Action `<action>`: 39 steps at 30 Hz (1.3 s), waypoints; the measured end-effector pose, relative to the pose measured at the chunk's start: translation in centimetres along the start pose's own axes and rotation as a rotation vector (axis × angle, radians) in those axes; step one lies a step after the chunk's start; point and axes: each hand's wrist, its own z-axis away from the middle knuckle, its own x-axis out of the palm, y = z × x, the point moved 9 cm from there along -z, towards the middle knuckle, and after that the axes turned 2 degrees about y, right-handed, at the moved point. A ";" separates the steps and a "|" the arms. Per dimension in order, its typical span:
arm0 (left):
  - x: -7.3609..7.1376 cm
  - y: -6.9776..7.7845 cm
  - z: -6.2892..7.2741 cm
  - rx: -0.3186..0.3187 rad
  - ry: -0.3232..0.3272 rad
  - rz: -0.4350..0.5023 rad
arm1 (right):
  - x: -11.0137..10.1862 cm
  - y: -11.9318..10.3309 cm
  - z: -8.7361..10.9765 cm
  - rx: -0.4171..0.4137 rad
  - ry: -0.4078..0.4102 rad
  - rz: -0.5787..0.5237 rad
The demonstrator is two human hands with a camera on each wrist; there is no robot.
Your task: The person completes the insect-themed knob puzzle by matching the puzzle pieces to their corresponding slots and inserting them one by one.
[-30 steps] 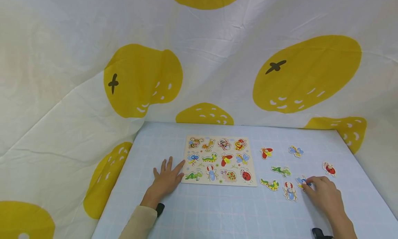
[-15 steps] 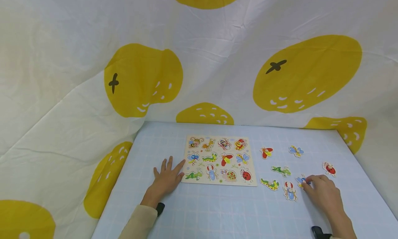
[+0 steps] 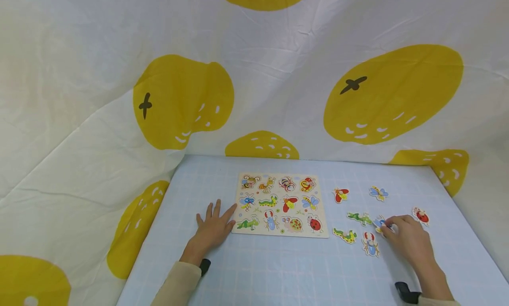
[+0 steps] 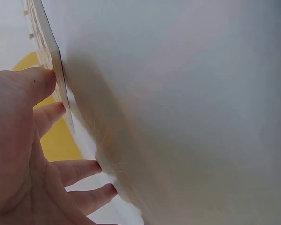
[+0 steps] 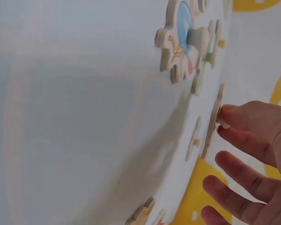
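My right hand pinches the small knob of a blue-winged insect puzzle piece between thumb and index finger. In the right wrist view, this piece stands off the tabletop, other fingers spread loosely. Close by lie a stag beetle piece, a green grasshopper piece and a ladybug piece. My left hand lies with spread fingers at the left edge of the insect puzzle board. Its thumb and a fingertip touch the board's edge in the left wrist view.
A caterpillar piece lies just right of the board. Farther back are a red-winged insect piece and a striped, blue-winged one. A white curtain with yellow fruit prints hangs behind the pale blue checked table.
My right hand has shifted left and slightly away from me, carrying the blue-winged piece toward the grasshopper piece. The left hand and the board have stayed still.
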 end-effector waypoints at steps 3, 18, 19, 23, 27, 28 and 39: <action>0.1 0.0 -0.1 -0.003 0.003 -0.004 | -0.1 -1.2 -0.2 -0.032 0.010 -0.017; 0.5 -0.4 -0.2 -0.009 0.004 0.001 | 0.8 -7.5 -1.3 -0.180 0.005 -0.093; 0.4 -0.4 -0.2 -0.009 0.007 0.004 | 0.9 -7.8 -1.4 -0.188 0.016 -0.094; 0.4 -0.4 -0.2 -0.012 0.008 0.004 | 0.9 -9.0 -1.7 -0.226 0.061 -0.098; 0.4 -0.4 -0.2 -0.012 0.006 0.002 | 1.1 -10.3 -1.8 -0.246 0.060 -0.115; 0.5 -0.5 -0.2 -0.013 0.005 0.002 | 1.1 -10.6 -1.9 -0.250 0.055 -0.119; 0.2 -0.2 -0.1 -0.012 -0.007 -0.004 | 2.2 -14.6 -2.8 -0.325 0.033 -0.126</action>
